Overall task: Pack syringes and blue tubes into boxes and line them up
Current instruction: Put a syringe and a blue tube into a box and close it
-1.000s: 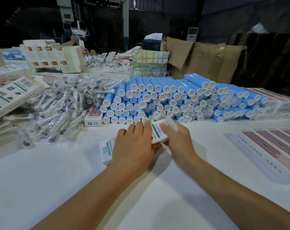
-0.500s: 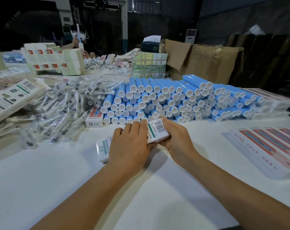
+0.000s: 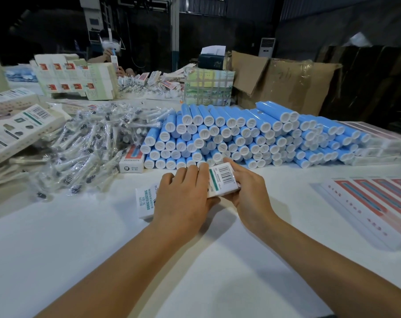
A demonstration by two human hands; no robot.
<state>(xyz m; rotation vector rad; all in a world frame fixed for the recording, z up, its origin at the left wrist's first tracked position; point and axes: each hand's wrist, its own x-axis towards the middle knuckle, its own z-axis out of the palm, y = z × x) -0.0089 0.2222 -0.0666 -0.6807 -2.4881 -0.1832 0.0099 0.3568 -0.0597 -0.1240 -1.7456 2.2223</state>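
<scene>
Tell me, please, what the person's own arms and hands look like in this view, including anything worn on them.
Both forearms come up from the bottom edge and are bare all the way: no sleeves, gloves, watch or bracelet show. The left hand and right hand carry no rings that I can see. The fingernails are short and unpainted. No markings, tape or cables appear on either arm.

Two bare forearms enter from the bottom edge of the frame, one from the lower left, one from the lower right. No sleeve covers either up to the frame edge. The left hand [image 3: 183,198] and the right hand [image 3: 250,193] are gloveless, with no ring, watch or band showing. The fingernails look short and plain.
</scene>
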